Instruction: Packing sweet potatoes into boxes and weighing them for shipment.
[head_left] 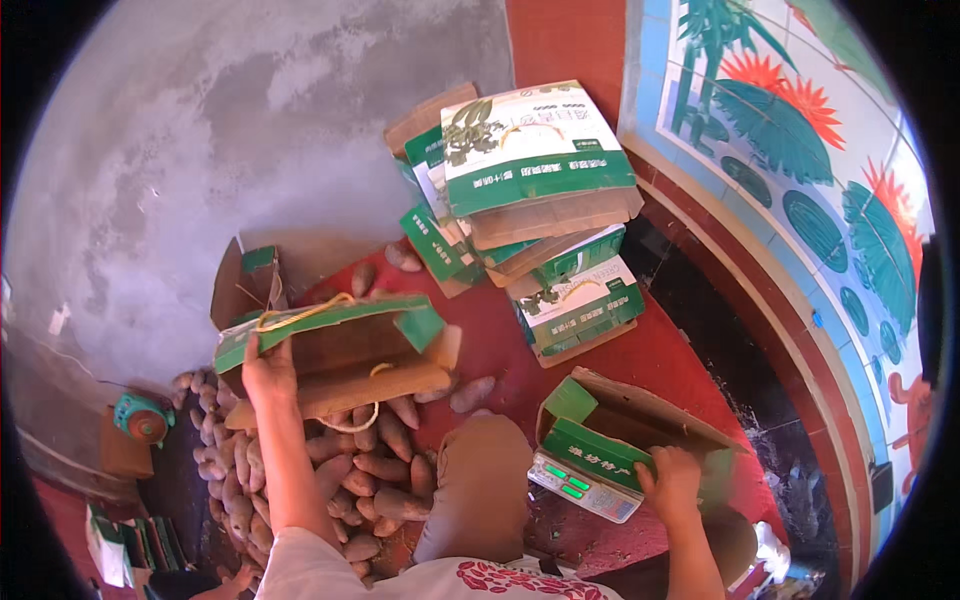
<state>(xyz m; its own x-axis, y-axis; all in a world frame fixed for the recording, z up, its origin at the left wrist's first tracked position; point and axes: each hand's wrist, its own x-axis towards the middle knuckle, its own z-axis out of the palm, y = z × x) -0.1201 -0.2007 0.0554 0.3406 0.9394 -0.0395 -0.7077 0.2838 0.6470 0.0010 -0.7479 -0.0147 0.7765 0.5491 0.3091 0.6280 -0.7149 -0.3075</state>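
Observation:
My left hand (270, 372) is closed on the near left rim of an open cardboard box (345, 375), brown inside with green flaps. A yellow cord handle (300, 312) loops over its far edge, and a pale cord hangs from the near side. Beneath this box lies a heap of sweet potatoes (385, 468). At the right, my right hand (672, 480) grips the near wall of a second open cardboard box (600, 455), green outside. That box rests at or over a white scale (590, 492) with lit green displays; the exact contact is hidden.
Flattened and part-folded green-and-white boxes (540, 150) are stacked at the back, on the red floor covering (480, 345). A teal device (143, 418) stands by the grey wall at left. Another person's hand (235, 580) shows at lower left, near more boxes (135, 540).

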